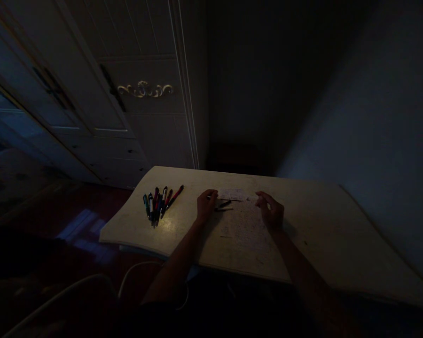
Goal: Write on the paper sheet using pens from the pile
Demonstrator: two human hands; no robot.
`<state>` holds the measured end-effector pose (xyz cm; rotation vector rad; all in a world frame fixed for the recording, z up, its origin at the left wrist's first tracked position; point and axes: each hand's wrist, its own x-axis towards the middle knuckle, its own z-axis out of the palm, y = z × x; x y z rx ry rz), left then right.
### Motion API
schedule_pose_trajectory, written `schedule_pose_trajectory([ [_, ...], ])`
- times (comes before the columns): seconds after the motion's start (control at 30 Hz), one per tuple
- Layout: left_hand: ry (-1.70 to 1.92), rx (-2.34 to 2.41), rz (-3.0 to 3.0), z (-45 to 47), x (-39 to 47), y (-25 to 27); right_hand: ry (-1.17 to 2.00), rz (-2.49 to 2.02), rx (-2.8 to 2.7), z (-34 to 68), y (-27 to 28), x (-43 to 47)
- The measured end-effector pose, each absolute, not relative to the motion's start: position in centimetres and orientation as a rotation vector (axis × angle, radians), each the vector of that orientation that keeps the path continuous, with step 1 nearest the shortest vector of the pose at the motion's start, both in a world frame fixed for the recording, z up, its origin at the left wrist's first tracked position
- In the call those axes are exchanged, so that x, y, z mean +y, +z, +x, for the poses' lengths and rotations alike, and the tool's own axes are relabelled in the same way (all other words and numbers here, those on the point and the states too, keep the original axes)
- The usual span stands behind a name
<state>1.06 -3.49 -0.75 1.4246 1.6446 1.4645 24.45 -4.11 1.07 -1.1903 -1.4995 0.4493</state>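
Observation:
Dim light falls on a pale table under both my hands. My left hand is closed, its fingers curled at the left of several dark, thin pen parts; what it holds, if anything, is too dark to make out. To the right, my right hand is held with thumb and fingers pinched together, and anything between them is too small to name. Between the hands, the tabletop has an area of faint purplish scribbles. A tiny dark bit lies near the right fingertips.
A bunch of several click pens lies at the table's left. Behind stands a white wardrobe with gold ornament. A pale wall borders the right side. A white curved tube or cable shows below left.

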Motion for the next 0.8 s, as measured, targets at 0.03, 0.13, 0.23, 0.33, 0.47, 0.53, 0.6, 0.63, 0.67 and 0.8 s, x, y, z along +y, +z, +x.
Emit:
schedule_pose_trajectory([
  [0.03,1.459,1.649,1.429,1.09,-3.46,-0.73,0.447,-1.189,-1.507,24.45,1.04,-4.13],
  [0.13,1.456,1.645,1.441,1.11,-3.33,-0.79,0.438,-1.188,-1.54,24.4,0.92,-4.12],
  [0.23,1.45,1.64,1.449,1.04,-3.15,-1.0,0.41,-1.167,-1.602,24.38,0.71,-4.04],
  [0.33,1.427,1.639,1.448,0.97,-3.07,-1.08,0.373,-1.139,-1.666,24.45,0.43,-3.93],
  [0.47,1.41,1.634,1.484,1.0,-3.14,-0.81,0.356,-1.078,-1.73,24.55,0.28,-3.89],
  [0.53,1.387,1.65,1.499,1.06,-3.16,-0.66,0.382,-1.065,-1.747,24.55,0.41,-3.92],
  [0.6,1.371,1.667,1.515,1.12,-3.12,-0.6,0.412,-1.068,-1.755,24.52,0.63,-3.96],
  [0.63,1.366,1.673,1.524,1.15,-3.09,-0.61,0.424,-1.071,-1.761,24.49,0.73,-3.97],
  [0.67,1.363,1.68,1.531,1.18,-3.07,-0.63,0.435,-1.073,-1.765,24.46,0.81,-3.97],
  [0.8,1.355,1.688,1.534,1.25,-3.06,-0.69,0.475,-1.076,-1.715,24.25,0.69,-3.82],
])
